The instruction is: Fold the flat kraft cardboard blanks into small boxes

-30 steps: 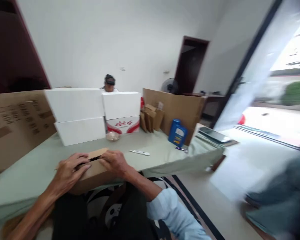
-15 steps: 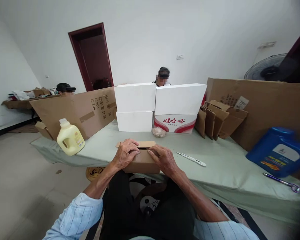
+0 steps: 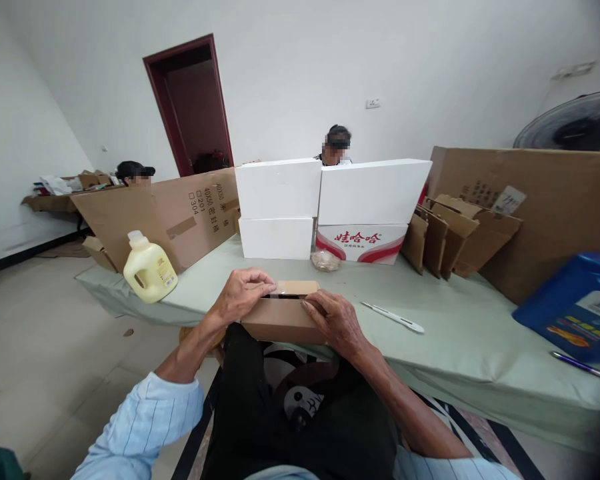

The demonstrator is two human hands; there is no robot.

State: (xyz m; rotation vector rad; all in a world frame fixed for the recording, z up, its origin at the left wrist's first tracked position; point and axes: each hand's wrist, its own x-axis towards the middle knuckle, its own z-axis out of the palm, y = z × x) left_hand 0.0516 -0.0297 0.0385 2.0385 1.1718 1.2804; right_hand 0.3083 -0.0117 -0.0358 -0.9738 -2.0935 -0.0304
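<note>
A small brown cardboard box (image 3: 280, 319) rests on the near edge of the table (image 3: 460, 347), right in front of me. My left hand (image 3: 240, 295) is on its top left corner, fingers curled and pinching at a clear strip of tape (image 3: 286, 288) across the lid. My right hand (image 3: 336, 323) presses on the box's right side, fingers bent over the top edge. A white utility knife (image 3: 393, 317) lies on the table to the right of my right hand.
White foam boxes (image 3: 330, 200) and a red-printed carton are stacked at the back. A yellow jug (image 3: 150, 270) is at left, a blue jug (image 3: 575, 303) at right, folded cartons (image 3: 450, 237) and cardboard sheets (image 3: 545, 200) behind. Two people sit beyond the cardboard.
The view has swung left from the doorway side and then steadied. My left hand has slid from flat on the lid to pinching at the tape; the right hand stays on the box.
</note>
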